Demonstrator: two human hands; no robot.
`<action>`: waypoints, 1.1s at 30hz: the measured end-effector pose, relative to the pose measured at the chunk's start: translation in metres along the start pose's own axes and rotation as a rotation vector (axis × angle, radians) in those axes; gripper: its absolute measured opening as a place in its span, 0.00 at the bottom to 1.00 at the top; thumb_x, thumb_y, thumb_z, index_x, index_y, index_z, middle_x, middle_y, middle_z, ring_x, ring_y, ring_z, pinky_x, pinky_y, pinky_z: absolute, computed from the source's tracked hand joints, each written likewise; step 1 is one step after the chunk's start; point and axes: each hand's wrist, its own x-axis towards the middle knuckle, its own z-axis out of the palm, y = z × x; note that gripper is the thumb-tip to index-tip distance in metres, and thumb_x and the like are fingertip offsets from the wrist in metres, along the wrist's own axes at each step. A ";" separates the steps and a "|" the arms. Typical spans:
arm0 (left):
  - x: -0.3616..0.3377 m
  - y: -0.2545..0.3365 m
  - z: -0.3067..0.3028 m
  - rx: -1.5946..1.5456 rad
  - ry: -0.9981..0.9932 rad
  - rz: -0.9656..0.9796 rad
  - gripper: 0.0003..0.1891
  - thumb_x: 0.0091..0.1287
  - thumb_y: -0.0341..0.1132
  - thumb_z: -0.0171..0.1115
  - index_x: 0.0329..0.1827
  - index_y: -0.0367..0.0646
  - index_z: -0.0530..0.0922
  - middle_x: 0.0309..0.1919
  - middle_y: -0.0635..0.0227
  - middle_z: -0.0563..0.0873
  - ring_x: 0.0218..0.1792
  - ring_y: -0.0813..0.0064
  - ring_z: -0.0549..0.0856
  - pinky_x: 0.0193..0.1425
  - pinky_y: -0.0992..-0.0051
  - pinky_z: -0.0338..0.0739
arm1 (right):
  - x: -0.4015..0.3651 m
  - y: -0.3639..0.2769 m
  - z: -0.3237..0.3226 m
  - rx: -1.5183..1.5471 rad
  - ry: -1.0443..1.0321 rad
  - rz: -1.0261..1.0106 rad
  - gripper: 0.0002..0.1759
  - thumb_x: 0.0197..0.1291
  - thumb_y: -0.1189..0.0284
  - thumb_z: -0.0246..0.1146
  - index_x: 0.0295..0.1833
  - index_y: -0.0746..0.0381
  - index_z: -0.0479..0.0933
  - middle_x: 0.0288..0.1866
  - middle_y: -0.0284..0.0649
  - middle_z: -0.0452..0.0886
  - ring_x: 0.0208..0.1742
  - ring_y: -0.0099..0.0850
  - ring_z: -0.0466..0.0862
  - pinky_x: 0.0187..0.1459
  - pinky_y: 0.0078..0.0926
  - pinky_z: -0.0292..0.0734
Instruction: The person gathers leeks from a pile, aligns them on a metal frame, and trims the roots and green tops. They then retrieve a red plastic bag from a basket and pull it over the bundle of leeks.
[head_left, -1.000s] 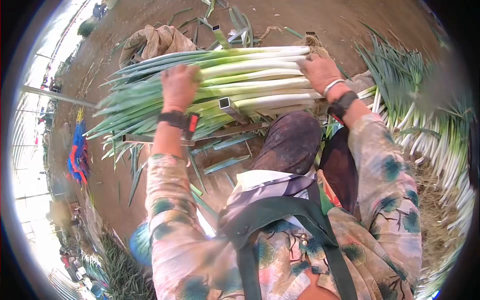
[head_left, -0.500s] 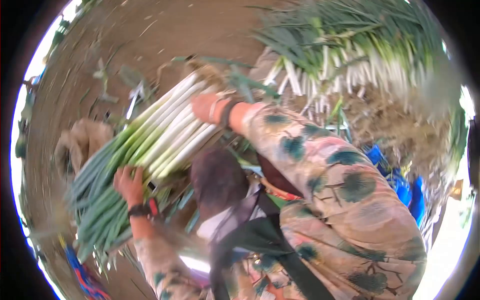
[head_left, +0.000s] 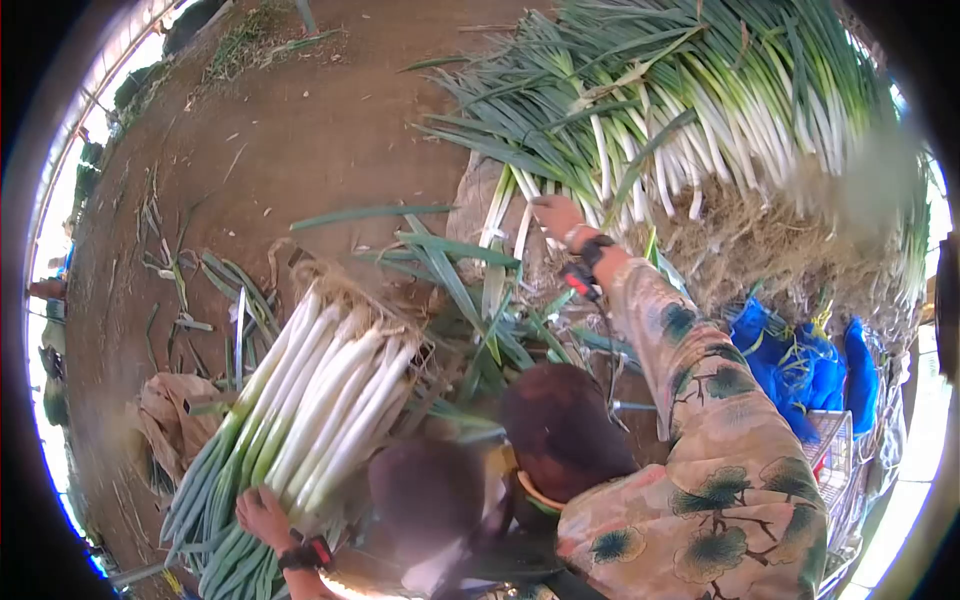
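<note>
In the head view, my left hand (head_left: 265, 518) lies at the lower left of the frame, its fingers slightly bent and spread over the bundle of leeks (head_left: 310, 400), where the white stalks turn green; I can't tell whether they grip any. That bundle slants across the lower left, roots up, leaves down, with a crumpled brown cloth (head_left: 175, 420) just beside it. My right hand (head_left: 558, 216), right of the upper centre, reaches to the near edge of the big leek pile (head_left: 700, 110), which fills the upper right. Its fingers are curled at the white stalks; whether they hold one, I can't tell.
</note>
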 end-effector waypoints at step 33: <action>-0.005 0.034 -0.004 0.172 0.039 0.061 0.05 0.64 0.32 0.54 0.36 0.38 0.73 0.39 0.52 0.75 0.47 0.48 0.75 0.50 0.53 0.68 | -0.086 0.096 0.031 0.503 -0.198 0.641 0.19 0.66 0.60 0.61 0.54 0.63 0.78 0.31 0.38 0.81 0.23 0.27 0.78 0.21 0.28 0.74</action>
